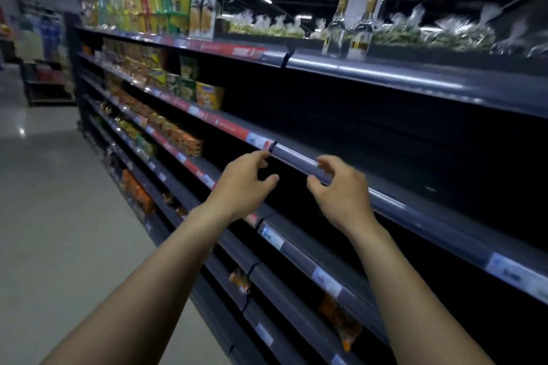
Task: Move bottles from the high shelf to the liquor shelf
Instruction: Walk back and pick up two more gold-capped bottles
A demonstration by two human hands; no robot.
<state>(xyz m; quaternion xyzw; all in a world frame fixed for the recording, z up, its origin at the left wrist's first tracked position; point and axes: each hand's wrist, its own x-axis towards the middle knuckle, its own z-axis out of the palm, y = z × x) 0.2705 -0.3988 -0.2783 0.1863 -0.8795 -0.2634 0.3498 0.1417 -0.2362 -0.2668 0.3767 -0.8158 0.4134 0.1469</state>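
Fingers loosely curled and apart, pinching nothing — the left hand and right hand hang empty before the front edge of a bare middle shelf. Two clear bottles stand upright, just beside each other, at the front edge of the high shelf — neither lifted, so the moving looks yet to begin.

bottles blurred, price tags unreadable
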